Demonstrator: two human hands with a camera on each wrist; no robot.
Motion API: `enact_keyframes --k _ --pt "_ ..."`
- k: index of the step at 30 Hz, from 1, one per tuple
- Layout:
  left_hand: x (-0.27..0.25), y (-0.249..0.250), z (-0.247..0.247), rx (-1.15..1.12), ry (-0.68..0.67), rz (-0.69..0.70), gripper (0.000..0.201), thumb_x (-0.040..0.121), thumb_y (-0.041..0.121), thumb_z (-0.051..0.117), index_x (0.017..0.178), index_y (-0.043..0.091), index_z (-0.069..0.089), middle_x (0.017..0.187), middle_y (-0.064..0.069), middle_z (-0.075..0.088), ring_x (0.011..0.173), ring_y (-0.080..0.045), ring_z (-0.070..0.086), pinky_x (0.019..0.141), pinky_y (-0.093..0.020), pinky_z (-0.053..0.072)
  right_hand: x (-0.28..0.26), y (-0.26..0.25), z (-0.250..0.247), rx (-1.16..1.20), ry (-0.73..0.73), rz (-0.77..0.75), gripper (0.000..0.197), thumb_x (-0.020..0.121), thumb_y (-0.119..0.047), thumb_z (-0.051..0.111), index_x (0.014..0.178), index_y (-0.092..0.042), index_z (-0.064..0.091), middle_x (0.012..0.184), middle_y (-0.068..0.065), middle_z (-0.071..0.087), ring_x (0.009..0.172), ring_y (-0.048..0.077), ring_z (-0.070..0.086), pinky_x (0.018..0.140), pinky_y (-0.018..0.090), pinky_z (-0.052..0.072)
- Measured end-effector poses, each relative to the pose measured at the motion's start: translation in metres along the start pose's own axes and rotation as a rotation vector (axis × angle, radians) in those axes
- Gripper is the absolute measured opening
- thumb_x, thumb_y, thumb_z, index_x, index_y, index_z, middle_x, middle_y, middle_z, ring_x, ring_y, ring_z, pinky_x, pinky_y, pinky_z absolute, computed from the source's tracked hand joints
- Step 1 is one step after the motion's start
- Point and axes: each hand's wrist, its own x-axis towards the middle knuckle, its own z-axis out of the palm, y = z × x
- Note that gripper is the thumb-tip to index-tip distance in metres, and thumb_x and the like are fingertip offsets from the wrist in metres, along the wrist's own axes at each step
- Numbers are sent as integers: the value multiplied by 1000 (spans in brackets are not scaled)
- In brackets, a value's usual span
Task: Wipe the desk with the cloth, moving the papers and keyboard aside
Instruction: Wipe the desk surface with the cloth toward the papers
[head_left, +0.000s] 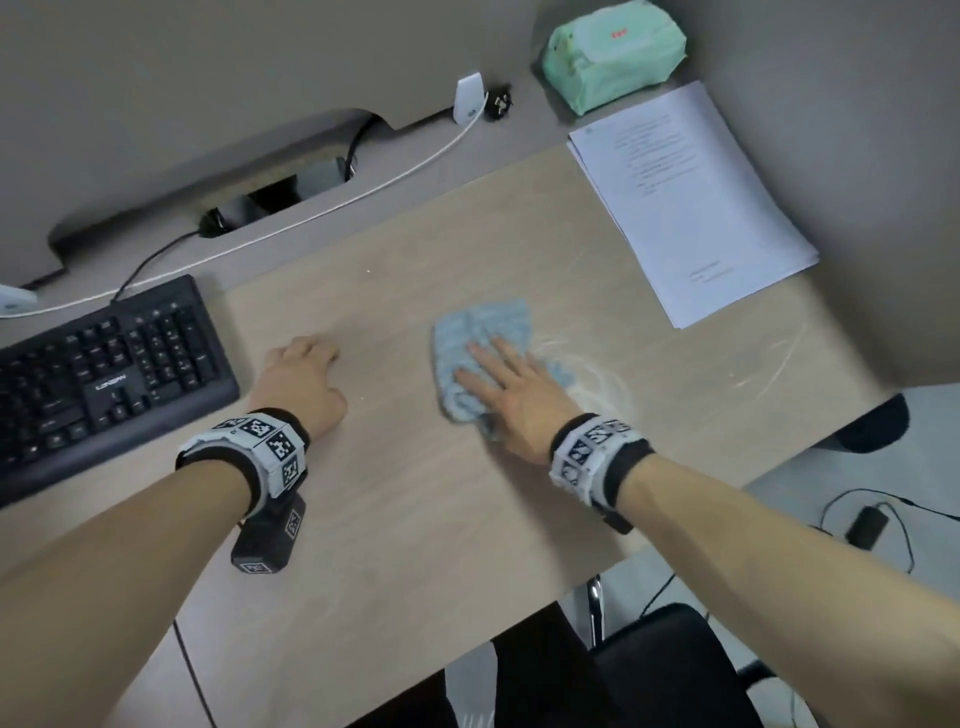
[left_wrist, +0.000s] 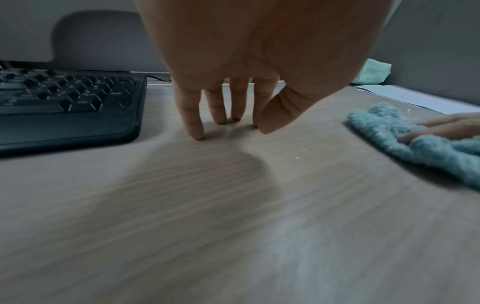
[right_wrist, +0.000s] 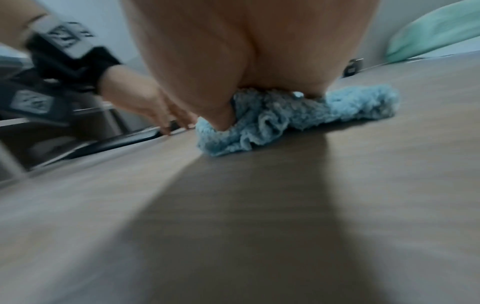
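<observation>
Blue cloth (head_left: 485, 358) under flat right hand (head_left: 511, 397); left hand (head_left: 301, 382) fingertips on desk (head_left: 415, 519)

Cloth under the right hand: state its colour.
Light blue; the cloth under the right hand shows best in the head view.

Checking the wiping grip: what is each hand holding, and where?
Right hand presses flat on the blue cloth's near half; left hand holds nothing, fingertips on desk.

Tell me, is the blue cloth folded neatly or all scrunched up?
Scrunched up: the blue cloth lies bunched in wrinkles under the flat right hand.
</observation>
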Motion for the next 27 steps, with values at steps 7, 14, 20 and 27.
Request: enact_keyframes --k 7,14,20,27 --pt "-8 -7 -8 -30 -43 43 64 78 6 52 140 17 45 156 -5 31 139 -33 26 115 -40 27 49 47 -38 21 125 411 68 91 -30 58 152 -24 29 164 11 12 150 42 4 118 60 19" --pt "-18 -18 -12 -211 53 -22 63 78 1 51 140 11 45 157 -10 25 144 -30 20 118 -36 19 112 -15 -53 358 153 82 64 80 -6 71 141 -11 51 151 22 37 140 40 33 116 48 30" --pt "-30 -43 -11 -220 -11 -83 59 80 3 49 138 8 44 152 -8 34 139 -29 29 114 -36 26 176 -33 -89 231 -7 125 66 85 -3 64 145 -19 45 146 8 42 132 27 44 109 40 40" --pt "-35 -50 -6 -222 -7 -52 65 80 2 49 144 9 40 160 -7 23 145 -29 22 119 -33 19 88 -97 -33 176 -198 -278 38 74 -12 61 110 -18 73 116 3 65 110 25 59 92 41 51"
